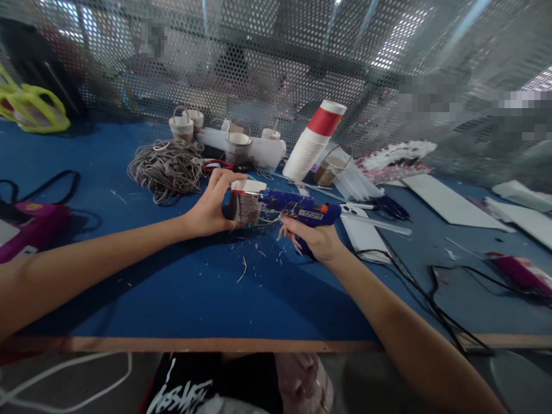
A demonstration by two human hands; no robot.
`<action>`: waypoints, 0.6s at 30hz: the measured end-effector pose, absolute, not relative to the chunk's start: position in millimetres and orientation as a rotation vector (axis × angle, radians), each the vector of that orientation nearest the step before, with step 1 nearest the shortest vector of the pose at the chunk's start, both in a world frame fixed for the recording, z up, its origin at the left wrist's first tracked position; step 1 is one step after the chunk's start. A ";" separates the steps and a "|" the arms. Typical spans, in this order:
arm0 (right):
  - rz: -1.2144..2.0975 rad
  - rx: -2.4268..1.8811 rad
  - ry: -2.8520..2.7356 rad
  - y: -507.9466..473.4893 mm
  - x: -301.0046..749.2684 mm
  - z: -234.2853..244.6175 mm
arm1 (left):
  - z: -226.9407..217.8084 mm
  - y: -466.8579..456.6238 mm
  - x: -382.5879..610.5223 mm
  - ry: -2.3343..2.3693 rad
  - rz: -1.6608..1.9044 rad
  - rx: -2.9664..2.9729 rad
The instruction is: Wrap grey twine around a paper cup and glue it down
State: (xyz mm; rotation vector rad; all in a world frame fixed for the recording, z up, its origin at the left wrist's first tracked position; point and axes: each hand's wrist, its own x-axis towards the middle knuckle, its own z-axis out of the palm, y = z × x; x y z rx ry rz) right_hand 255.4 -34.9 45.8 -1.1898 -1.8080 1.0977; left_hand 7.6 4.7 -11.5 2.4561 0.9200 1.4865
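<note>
My left hand (212,204) grips a small paper cup (245,208) that lies tilted, with grey-brown cord wound around its side and a white band left bare at the top. In my right hand (317,238) is a blue glue gun (287,201), a clear glue stick (388,226) sticking out of its back. The gun's nozzle points left and meets the cup's side near the edge of the cord; whether it touches is hard to tell. Thin strands of glue or fibre cling to the gun. Behind my left hand lies a heap of grey cord (166,167).
A leaning stack of paper cups (308,146) stands behind the gun. Several cord-wrapped cups with handles (238,148) line the back by a perforated metal screen (276,69). A white phone (366,236), a black cable (414,282) and white boards (455,198) lie to the right.
</note>
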 end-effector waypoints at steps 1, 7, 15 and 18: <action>1.083 -1.203 -1.829 -35.2 255.4 46.0 | -10.3 3.4 7.6 0.935 1.483 2.471; 1.044 -1.244 -1.820 -36.9 252.8 48.1 | -8.8 -2.2 9.2 0.994 1.485 2.484; 1.048 -1.267 -1.800 -37.3 249.8 51.2 | -7.4 -4.5 10.2 1.009 1.480 2.507; 1.041 -1.267 -1.804 -38.6 248.5 53.1 | -7.3 -4.6 10.2 0.993 1.496 2.524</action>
